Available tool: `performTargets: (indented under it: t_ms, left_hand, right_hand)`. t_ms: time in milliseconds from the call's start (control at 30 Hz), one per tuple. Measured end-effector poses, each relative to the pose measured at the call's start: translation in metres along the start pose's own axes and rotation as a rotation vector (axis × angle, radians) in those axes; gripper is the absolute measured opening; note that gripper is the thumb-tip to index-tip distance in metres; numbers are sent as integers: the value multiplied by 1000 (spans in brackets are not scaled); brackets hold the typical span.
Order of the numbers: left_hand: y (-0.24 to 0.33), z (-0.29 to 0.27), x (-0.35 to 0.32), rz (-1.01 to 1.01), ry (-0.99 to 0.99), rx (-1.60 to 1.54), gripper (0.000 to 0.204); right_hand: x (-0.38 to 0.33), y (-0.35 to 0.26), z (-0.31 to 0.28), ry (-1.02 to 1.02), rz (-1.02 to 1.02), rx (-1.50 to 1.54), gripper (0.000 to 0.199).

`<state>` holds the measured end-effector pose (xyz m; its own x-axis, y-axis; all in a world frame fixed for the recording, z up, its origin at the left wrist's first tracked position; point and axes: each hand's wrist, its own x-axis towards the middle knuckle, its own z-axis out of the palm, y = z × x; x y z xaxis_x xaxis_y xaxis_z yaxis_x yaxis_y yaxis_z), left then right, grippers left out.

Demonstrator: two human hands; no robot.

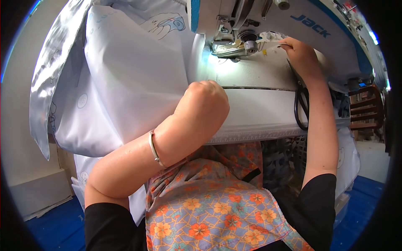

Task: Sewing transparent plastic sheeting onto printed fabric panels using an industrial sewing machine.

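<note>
My left hand (205,98) is closed in a fist at the edge of a large white fabric (138,79) with printed drawings, just in front of the sewing machine's needle area. Its fingertips are turned away from view, but the fabric's edge runs into the grip. A pale bracelet (153,146) circles that wrist. Under the machine arm, right of the presser foot (228,53), my right hand (300,57) has thumb and fingers pinched together; what lies between them is too small to make out. Black-handled scissors (300,104) lie beside my right forearm.
The white sewing machine (268,19) with blue trim overhangs the lit metal bed (255,73). A silvery sheet (56,62) hangs at the far left with the fabric. A flowered apron (217,209) covers my lap. A brown wooden chair (366,108) stands at the right.
</note>
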<state>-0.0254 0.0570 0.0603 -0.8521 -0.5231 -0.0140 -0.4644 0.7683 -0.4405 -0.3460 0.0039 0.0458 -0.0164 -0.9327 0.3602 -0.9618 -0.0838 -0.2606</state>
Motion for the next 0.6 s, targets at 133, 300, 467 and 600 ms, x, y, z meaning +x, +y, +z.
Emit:
performTargets:
  t_ms: [133, 300, 467, 600]
  left_hand:
    - [0, 5, 9, -46, 33, -6, 8]
    - [-1, 1, 27, -64, -10, -30, 6]
    - [-4, 6, 8, -113, -32, -71, 14]
    - [-25, 7, -51, -122, 336, -166, 26]
  right_hand:
    - [0, -8, -5, 25, -24, -38, 16]
    - [-5, 0, -8, 23, -32, -80, 26]
    - [-43, -65, -12, 150, -112, -142, 42]
    - [-85, -142, 9, 82, -360, 302, 50]
